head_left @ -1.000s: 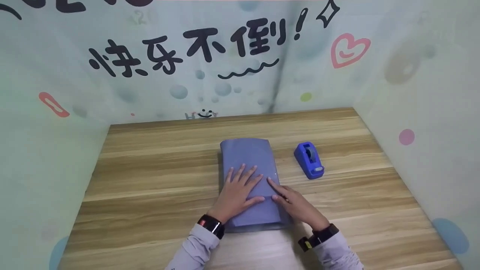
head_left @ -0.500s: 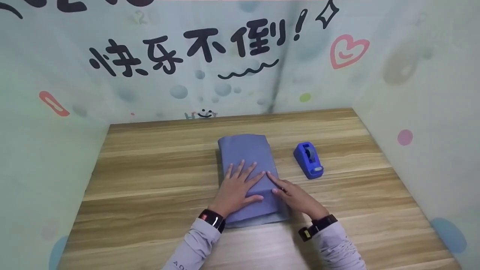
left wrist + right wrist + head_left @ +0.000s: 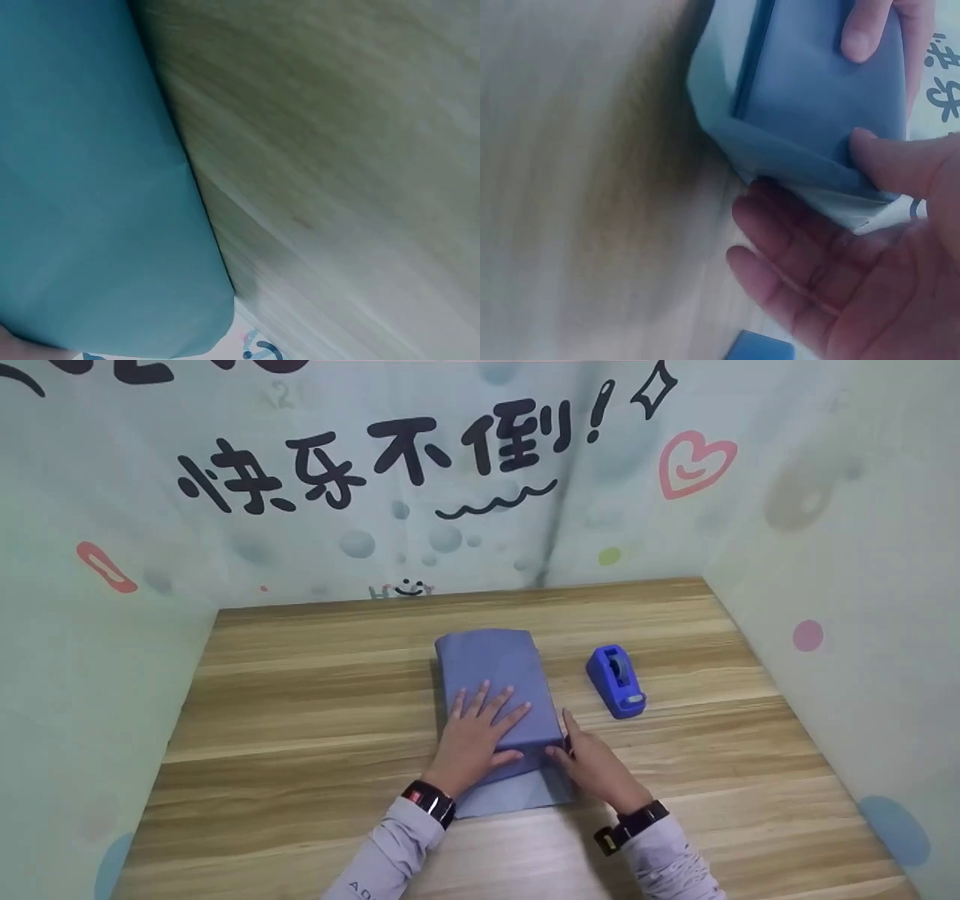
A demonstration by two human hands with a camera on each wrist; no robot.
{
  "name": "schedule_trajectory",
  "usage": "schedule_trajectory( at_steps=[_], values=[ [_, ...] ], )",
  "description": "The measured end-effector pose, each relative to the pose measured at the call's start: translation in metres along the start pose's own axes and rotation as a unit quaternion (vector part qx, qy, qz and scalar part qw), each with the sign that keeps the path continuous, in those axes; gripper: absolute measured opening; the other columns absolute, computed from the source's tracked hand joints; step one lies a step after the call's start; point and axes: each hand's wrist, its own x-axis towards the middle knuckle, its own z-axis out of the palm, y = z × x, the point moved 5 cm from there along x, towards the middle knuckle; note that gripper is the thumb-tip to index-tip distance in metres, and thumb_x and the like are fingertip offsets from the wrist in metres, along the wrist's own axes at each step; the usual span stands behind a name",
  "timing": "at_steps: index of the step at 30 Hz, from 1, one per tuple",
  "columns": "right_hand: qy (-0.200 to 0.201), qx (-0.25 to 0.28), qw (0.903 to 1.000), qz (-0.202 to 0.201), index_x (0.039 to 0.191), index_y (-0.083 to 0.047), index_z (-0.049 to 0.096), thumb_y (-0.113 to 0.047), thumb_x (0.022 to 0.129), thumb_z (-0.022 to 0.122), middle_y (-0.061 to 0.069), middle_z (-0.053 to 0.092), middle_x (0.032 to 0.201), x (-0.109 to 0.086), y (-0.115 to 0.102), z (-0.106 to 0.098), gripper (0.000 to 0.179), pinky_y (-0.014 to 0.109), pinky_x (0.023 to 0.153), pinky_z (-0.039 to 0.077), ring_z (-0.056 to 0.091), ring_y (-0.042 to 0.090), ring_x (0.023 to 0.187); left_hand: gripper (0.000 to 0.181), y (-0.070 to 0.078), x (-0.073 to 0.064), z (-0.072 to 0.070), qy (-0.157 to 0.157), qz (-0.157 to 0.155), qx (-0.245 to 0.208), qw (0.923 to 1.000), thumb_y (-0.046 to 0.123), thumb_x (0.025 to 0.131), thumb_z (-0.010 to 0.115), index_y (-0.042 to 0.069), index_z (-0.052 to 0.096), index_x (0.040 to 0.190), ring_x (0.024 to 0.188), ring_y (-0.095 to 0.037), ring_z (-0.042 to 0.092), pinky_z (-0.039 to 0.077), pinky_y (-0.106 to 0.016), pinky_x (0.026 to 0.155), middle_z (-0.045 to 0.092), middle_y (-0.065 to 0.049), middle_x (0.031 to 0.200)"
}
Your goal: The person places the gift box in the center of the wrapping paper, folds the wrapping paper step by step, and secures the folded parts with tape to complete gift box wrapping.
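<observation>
A box-shaped package wrapped in blue-violet paper (image 3: 491, 667) lies lengthwise on the table, its contents hidden. My left hand (image 3: 472, 742) rests on its top with fingers spread, the thumb at the near end. The right hand (image 3: 596, 765) is at the near right corner. In the right wrist view its thumb (image 3: 892, 161) touches the package's end, while the loosely bent fingers lie by the side paper. A loose paper flap (image 3: 517, 795) sticks out toward me at the near end. In the left wrist view the package's smooth side (image 3: 97, 187) fills the left part.
To the right of the package stands a blue tape dispenser (image 3: 617, 681) with a roll in it. The wood-grain table (image 3: 300, 697) is bounded by printed white walls (image 3: 300, 547) at the back and both sides.
The right hand has shifted from the package's top to its near right corner. The near end's upper paper is folded down, showing more of the lower flap. The left hand stays on top.
</observation>
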Motion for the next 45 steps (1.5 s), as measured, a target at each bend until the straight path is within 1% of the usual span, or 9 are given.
schedule_trajectory(
  at_steps=[4,7,16,21,27,33,37,42,45],
  values=[
    [0.001,-0.006,0.9997,0.024,0.116,0.003,0.058,-0.02,0.094,0.055,0.015,0.067,0.091,-0.003,0.002,0.007,0.032,0.041,0.074,0.053,0.063,0.022,0.079,0.071,0.008,0.004,0.0,-0.021,-0.03,0.006,0.9993,0.062,0.077,0.06,0.035,0.04,0.139,0.138,-0.037,0.027,0.022,-0.059,0.109,0.035,-0.002,0.149],
    [0.016,-0.018,0.9994,0.023,0.093,-0.002,0.061,-0.018,0.094,0.053,0.009,0.062,0.076,-0.005,-0.001,0.008,0.018,0.036,0.061,0.049,0.056,0.018,0.066,0.074,0.017,0.01,0.002,-0.023,-0.059,0.025,0.9977,0.059,0.071,0.068,0.03,0.045,0.135,0.135,-0.042,0.029,0.023,-0.062,0.107,0.039,-0.007,0.146],
    [0.064,-0.089,0.9939,0.009,0.069,-0.007,0.054,-0.019,0.092,0.056,0.005,0.052,0.058,-0.008,-0.01,-0.003,0.026,0.037,0.047,0.042,0.052,0.022,0.053,0.078,0.043,0.024,0.007,0.001,-0.132,0.106,0.9855,0.059,0.055,0.08,0.017,0.046,0.111,0.129,-0.05,0.034,0.03,-0.058,0.105,0.042,-0.02,0.138],
    [0.084,-0.148,0.9854,-0.008,0.062,-0.004,0.054,-0.015,0.088,0.06,0.014,0.057,0.058,-0.007,-0.016,-0.007,0.028,0.045,0.048,0.045,0.058,0.033,0.055,0.082,0.048,0.023,0.006,0.017,-0.138,0.144,0.9797,0.063,0.054,0.078,0.012,0.045,0.11,0.13,-0.043,0.038,0.034,-0.05,0.106,0.044,-0.022,0.137],
    [0.071,-0.146,0.9866,0.013,0.056,-0.007,0.053,-0.01,0.082,0.063,0.008,0.055,0.054,-0.018,-0.013,0.001,0.027,0.038,0.045,0.044,0.053,0.024,0.049,0.077,0.051,0.023,0.005,0.046,-0.135,0.154,0.9777,0.058,0.056,0.079,0.01,0.05,0.109,0.126,-0.032,0.043,0.038,-0.047,0.103,0.048,-0.015,0.134],
    [0.068,-0.174,0.9824,-0.001,0.057,-0.009,0.055,-0.004,0.079,0.064,0.009,0.056,0.055,-0.042,-0.012,0.013,0.024,0.036,0.041,0.042,0.055,0.025,0.049,0.08,0.051,0.022,0.006,0.058,-0.128,0.156,0.9778,0.061,0.055,0.078,0.012,0.049,0.111,0.125,-0.033,0.044,0.039,-0.048,0.102,0.047,-0.014,0.132],
    [0.071,-0.156,0.9851,0.012,0.055,-0.011,0.051,-0.008,0.079,0.065,0.006,0.055,0.054,-0.046,-0.01,0.012,0.027,0.035,0.042,0.041,0.054,0.023,0.048,0.078,0.05,0.021,0.007,0.066,-0.123,0.154,0.9783,0.059,0.056,0.079,0.012,0.049,0.111,0.126,-0.034,0.044,0.039,-0.049,0.102,0.048,-0.015,0.133],
    [0.059,-0.115,0.9902,0.053,0.064,-0.01,0.053,-0.026,0.081,0.068,0.001,0.051,0.055,-0.038,-0.004,0.008,0.028,0.031,0.043,0.038,0.047,0.015,0.048,0.066,0.051,0.021,0.008,0.059,-0.118,0.153,0.9794,0.049,0.065,0.076,0.013,0.049,0.113,0.127,-0.034,0.044,0.038,-0.049,0.103,0.048,-0.015,0.135],
    [0.061,-0.122,0.9896,0.048,0.069,-0.009,0.053,-0.027,0.083,0.067,0.002,0.05,0.057,-0.032,-0.004,0.007,0.027,0.033,0.044,0.038,0.048,0.017,0.049,0.065,0.051,0.021,0.009,0.061,-0.117,0.148,0.9802,0.048,0.066,0.076,0.013,0.05,0.114,0.126,-0.034,0.044,0.038,-0.05,0.103,0.048,-0.015,0.135]
  ],
)
